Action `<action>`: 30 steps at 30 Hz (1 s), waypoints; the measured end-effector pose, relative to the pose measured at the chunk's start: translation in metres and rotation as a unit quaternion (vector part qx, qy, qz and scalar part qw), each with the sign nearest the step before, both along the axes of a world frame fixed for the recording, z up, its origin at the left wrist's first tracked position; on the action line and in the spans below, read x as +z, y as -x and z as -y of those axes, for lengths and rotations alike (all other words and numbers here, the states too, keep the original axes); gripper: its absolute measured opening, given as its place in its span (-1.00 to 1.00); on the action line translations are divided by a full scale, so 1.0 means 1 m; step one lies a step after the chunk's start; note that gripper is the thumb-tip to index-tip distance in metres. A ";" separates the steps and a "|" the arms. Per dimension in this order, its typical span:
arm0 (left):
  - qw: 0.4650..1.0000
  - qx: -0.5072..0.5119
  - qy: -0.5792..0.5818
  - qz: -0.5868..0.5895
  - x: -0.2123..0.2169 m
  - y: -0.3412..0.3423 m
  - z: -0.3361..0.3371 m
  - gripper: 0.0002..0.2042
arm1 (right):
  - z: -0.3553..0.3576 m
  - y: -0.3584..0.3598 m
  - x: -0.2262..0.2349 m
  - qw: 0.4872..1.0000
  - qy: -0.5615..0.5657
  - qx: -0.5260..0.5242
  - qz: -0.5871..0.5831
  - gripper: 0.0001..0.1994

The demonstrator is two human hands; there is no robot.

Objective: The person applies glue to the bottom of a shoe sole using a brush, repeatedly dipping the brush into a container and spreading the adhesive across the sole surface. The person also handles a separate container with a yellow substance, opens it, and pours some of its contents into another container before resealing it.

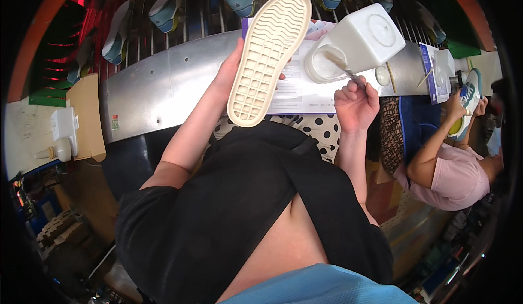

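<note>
Two bare hands at work over a brushed grey metal surface (180, 64), seen from above. The left hand (229, 70) is clamped on a cream-coloured, moulded shoe sole (268, 59), gripping it from behind with fingertips showing at its right edge; the sole is held up in front of the wearer, its patterned face toward the camera—wavy ridges at the upper end, a grid of square recesses below. The right hand (357, 103), well apart from the left, pinches a slender brush (350, 73) between thumb and fingers; the brush's tip is over the rounded, open lower-left part of a square-sided white plastic container (362, 37), which has a ring moulded on its end. Beneath the sole and container is a printed white sheet with a purple border (301, 101). A small round whitish dish (383, 76) sits just right of the container, near a thin pale stick (391, 77). Beyond the surface, pale blue-grey shoes (168, 4) stand on a rack of parallel metal rods (204, 15). At right, a co-worker in a pink shirt (460, 177) holds a green-and-white shoe (468, 101)—in both hands.
</note>
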State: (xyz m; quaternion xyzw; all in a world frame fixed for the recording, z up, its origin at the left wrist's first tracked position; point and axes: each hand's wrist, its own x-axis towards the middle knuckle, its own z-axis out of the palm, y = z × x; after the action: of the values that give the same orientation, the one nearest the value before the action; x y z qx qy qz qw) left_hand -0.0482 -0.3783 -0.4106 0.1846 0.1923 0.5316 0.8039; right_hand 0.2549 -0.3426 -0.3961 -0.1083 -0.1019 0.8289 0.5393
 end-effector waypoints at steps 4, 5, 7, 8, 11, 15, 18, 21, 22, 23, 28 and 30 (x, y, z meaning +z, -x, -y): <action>0.998 -0.002 0.037 -0.044 0.008 -0.006 0.001 -0.29 | 0.008 0.030 0.035 0.944 -0.224 0.008 0.243 -0.85; 1.000 0.001 0.028 -0.013 0.011 -0.007 0.001 -0.29 | 0.013 0.038 0.040 0.921 -0.252 0.000 0.296 -0.85; 0.999 0.015 0.029 0.005 0.015 -0.012 0.003 -0.30 | 0.020 0.050 0.048 0.885 -0.312 -0.003 0.346 -0.86; 1.000 0.012 0.020 -0.002 0.017 -0.014 0.004 -0.29 | 0.021 0.056 0.050 0.868 -0.334 -0.008 0.367 -0.86; 0.999 0.009 0.032 0.032 0.020 -0.015 0.007 -0.28 | 0.017 0.067 0.053 0.821 -0.382 -0.038 0.422 -0.87; 0.998 -0.025 0.053 -0.022 0.020 -0.013 0.011 -0.22 | 0.000 0.074 0.059 0.798 -0.383 -0.118 0.450 -0.89; 1.000 -0.026 0.004 -0.002 0.019 -0.015 0.016 -0.22 | -0.018 0.074 0.065 0.785 -0.382 -0.182 0.453 -0.89; 0.999 -0.027 -0.023 -0.034 0.018 -0.015 0.020 -0.21 | -0.030 0.076 0.069 0.781 -0.381 -0.235 0.436 -0.90; 0.999 -0.026 -0.024 -0.032 0.018 -0.015 0.021 -0.20 | -0.033 0.077 0.070 0.771 -0.384 -0.254 0.439 -0.89; 0.999 -0.024 -0.025 -0.031 0.017 -0.015 0.021 -0.20 | -0.035 0.078 0.070 0.762 -0.386 -0.267 0.445 -0.90; 0.989 0.010 -0.059 -0.133 0.007 -0.014 0.023 -0.17 | -0.040 0.082 0.075 0.616 -0.428 -0.387 0.536 -0.90; 0.979 0.013 -0.092 -0.182 0.004 -0.014 0.023 -0.16 | -0.037 0.083 0.079 0.542 -0.459 -0.410 0.572 -0.90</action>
State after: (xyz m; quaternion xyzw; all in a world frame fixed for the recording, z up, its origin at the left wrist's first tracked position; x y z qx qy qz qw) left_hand -0.0341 -0.4012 -0.4064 0.3485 0.2880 0.5152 0.7282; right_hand 0.1715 -0.3059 -0.3174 -0.3270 -0.7001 0.1191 0.6234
